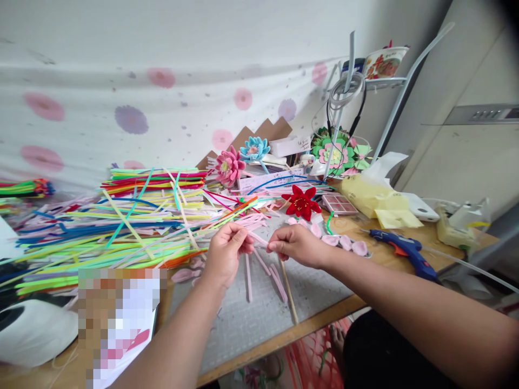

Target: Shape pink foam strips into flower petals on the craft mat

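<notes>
Between my two hands a short pale pink pipe cleaner (258,238) is stretched above the grey cutting mat (239,329). My left hand (232,249) pinches its left end with thumb and fingers. At the other end, my right hand (294,246) has its fingers closed on it. Below them, cut pink pipe cleaner pieces (277,283) and a thin wooden stick (288,294) lie on the mat. Finished pink petals (344,242) sit right of my right hand, and more petals (185,275) lie left of my left hand.
Long coloured pipe cleaners (133,227) are heaped at left. A red flower (302,203), a pink flower (229,166) and a blue flower (254,148) stand behind. A blue glue gun (405,248) lies at right, near a yellow tissue pack (371,197). A white roll (38,332) sits front left.
</notes>
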A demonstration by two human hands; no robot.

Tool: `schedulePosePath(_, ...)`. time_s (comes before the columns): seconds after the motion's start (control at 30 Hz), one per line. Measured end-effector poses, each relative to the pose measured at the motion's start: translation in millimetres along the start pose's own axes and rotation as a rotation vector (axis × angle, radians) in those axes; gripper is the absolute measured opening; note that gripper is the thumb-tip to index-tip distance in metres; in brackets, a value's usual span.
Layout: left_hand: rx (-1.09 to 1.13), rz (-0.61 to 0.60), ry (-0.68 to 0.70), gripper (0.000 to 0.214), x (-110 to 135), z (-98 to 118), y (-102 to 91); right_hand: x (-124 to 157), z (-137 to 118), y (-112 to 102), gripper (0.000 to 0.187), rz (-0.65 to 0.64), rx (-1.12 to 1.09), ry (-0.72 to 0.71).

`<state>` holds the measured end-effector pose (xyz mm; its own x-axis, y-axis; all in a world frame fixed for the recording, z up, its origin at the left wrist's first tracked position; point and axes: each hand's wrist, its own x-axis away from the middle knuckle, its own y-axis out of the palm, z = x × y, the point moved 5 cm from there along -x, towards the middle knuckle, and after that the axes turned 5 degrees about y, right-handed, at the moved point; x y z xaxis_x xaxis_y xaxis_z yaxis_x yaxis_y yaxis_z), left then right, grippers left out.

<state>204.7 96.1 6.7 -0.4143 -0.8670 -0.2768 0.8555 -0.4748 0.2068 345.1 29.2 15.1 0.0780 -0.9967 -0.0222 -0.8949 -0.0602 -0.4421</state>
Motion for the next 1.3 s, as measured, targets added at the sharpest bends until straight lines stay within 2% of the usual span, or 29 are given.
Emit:
schedulePosePath(0.07, -0.055, 0.014, -0.018, 0.02, -1.9, 0.0, -2.8, 0.7, -1.2, 1.8, 0.028, -0.081, -0.052, -0.052)
schedulePosePath(0.13, -0.11, 0.015, -0.053, 0.02, -4.1, -1.9, -6.2, -0.5, 1.0, -3.1, 0.031, -0.072, -0.062, -0.093)
schedulePosePath(0.2, -0.19, -0.013, -0.104, 0.02, -5.7, -6.0, -8.9, -3.3, 7.3, -11.7, 0.028, 0.031, 0.086, -0.089)
schedulePosePath(0.27, -0.292, -0.071, -0.162, 0.017, -6.0, -11.3, -10.0, -5.5, 11.8, -14.0, 0.021, 0.09, 0.357, -0.106)
schedulePosePath(0.33, -0.406, -0.147, -0.21, 0.013, -5.0, -16.2, -9.3, -6.3, 13.1, -6.5, 0.015, 0.043, 0.549, -0.16)
schedulePosePath(0.47, -0.64, -0.29, -0.257, 0.008, -0.8, -20.8, -5.5, -4.7, 10.7, 18.6, 0.02, -0.106, 0.675, -0.238)
schedulePosePath(0.63, -0.861, -0.406, -0.266, 0.009, 4.5, -24.9, -3.1, -6.6, 10.0, 35.1, 0.022, -0.065, 0.805, -0.178)
schedulePosePath(0.73, -0.946, -0.401, -0.251, 0.01, 4.1, -28.1, -5.3, -9.4, 14.1, 42.5, 0.015, -0.039, 0.855, -0.088)
schedulePosePath(0.87, -0.98, -0.312, -0.208, 0.011, -1.1, -29.2, -11.9, -15.1, 22.0, 45.8, 0.016, 0.023, 0.781, 0.086)
schedulePosePath(0.97, -0.922, -0.234, -0.183, 0.014, -5.4, -27.3, -17.0, -20.6, 22.8, 38.1, 0.021, 0.083, 0.729, 0.127)
schedulePosePath(1.03, -0.834, -0.204, -0.183, 0.019, -6.8, -25.8, -18.1, -22.5, 19.1, 26.9, 0.022, 0.141, 0.595, 0.101)
schedulePosePath(1.1, -0.707, -0.2, -0.201, 0.027, -6.3, -24.9, -16.1, -21.6, 13.0, 16.8, 0.024, 0.151, 0.342, 0.034)
schedulePosePath(1.2, -0.464, -0.203, -0.23, 0.03, -4.0, -23.3, -9.2, -15.9, 3.0, 11.9, 0.029, 0.067, 0.001, -0.062)
schedulePosePath(1.3, -0.226, -0.149, -0.21, 0.025, -3.8, -18.4, -4.7, -10.3, -2.8, 16.0, 0.038, 0.021, -0.159, -0.093)
